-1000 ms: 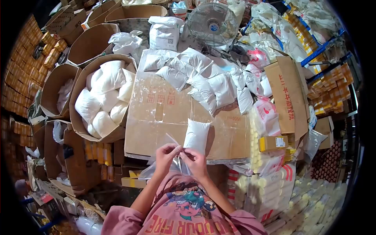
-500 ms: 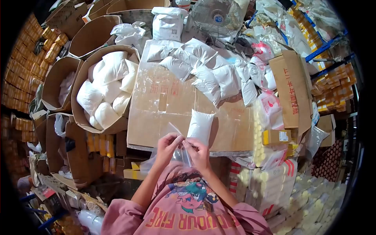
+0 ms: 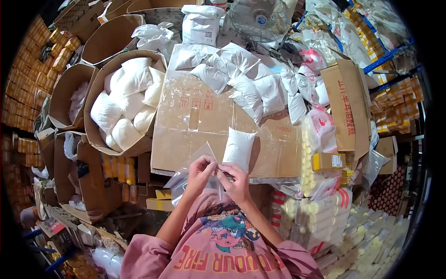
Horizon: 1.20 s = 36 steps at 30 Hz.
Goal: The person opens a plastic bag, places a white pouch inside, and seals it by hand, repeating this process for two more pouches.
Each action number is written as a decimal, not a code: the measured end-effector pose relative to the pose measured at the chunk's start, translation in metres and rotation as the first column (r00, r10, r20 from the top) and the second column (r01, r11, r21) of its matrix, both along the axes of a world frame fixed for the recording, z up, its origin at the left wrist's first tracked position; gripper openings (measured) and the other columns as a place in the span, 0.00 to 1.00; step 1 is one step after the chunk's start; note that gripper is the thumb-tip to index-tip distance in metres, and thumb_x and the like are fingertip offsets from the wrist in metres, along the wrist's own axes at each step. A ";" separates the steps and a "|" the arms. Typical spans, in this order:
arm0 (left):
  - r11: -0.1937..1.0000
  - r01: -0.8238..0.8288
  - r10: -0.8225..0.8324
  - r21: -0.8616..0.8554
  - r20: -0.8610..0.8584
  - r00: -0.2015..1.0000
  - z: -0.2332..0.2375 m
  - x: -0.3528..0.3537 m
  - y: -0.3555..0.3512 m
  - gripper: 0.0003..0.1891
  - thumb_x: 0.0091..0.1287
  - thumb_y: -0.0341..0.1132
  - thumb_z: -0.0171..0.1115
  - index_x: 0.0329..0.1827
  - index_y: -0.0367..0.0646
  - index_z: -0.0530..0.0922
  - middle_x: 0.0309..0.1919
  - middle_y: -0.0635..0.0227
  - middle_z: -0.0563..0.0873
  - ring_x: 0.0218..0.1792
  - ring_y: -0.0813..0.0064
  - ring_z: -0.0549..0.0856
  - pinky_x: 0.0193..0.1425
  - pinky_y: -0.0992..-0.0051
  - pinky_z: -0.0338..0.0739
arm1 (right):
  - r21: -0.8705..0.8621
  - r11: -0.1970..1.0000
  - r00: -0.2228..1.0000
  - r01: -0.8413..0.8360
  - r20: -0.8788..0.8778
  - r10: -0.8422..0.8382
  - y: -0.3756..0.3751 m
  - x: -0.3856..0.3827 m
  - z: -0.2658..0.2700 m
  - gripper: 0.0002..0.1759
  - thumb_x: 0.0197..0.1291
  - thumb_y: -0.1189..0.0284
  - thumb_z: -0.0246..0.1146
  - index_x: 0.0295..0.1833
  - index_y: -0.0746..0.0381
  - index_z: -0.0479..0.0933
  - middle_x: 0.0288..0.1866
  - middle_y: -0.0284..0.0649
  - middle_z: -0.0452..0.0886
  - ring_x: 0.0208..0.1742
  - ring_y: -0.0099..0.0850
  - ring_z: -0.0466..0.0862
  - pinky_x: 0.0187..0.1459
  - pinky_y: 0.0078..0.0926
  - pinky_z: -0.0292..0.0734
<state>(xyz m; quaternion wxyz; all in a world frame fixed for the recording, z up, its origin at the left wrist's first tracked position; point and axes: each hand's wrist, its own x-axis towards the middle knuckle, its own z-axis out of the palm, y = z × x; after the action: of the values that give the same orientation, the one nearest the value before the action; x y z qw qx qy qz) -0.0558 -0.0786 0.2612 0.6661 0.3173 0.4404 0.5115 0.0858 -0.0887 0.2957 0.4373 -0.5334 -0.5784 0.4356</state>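
Close together at the table's near edge, my left hand (image 3: 201, 173) and my right hand (image 3: 233, 180) both pinch a clear plastic bag (image 3: 179, 187). Its film stands up above the fingers and hangs down behind my left wrist. The fingertips nearly meet, hiding the part of the bag between them. Just beyond my right hand, a filled white bag (image 3: 239, 148) lies on the cardboard-covered table (image 3: 186, 149). Farther back on the cardboard is a pile of similar filled white bags (image 3: 253, 90).
At the left, a large carton (image 3: 90, 135) holds several plump white bags (image 3: 126, 100). A fan (image 3: 260, 19) and a white sack (image 3: 200, 25) stand at the back. To the right are a cardboard flap (image 3: 341, 107), a small yellow box (image 3: 328, 161) and wrapped rolls (image 3: 320, 218).
The clear bag's film has shifted, reaching higher above my fingers and spreading out more at the left. Both hands stay pinched in nearly the same place. The view has tilted slightly.
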 end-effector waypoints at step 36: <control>0.999 -0.026 0.028 -0.034 0.063 0.998 -0.001 0.002 0.002 0.07 0.69 0.31 0.62 0.42 0.35 0.79 0.35 0.69 0.85 0.36 0.83 0.81 0.42 0.82 0.77 | 0.039 0.999 0.997 0.005 0.081 -0.008 0.008 0.000 0.009 0.08 0.59 0.76 0.63 0.40 0.72 0.81 0.39 0.48 0.85 0.41 0.35 0.85 0.44 0.26 0.77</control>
<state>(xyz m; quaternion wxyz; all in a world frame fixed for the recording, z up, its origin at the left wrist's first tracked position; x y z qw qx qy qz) -0.0539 -0.0770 0.2604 0.6779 0.2838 0.4317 0.5230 0.0863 -0.0803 0.3047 0.4249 -0.5440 -0.6023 0.4009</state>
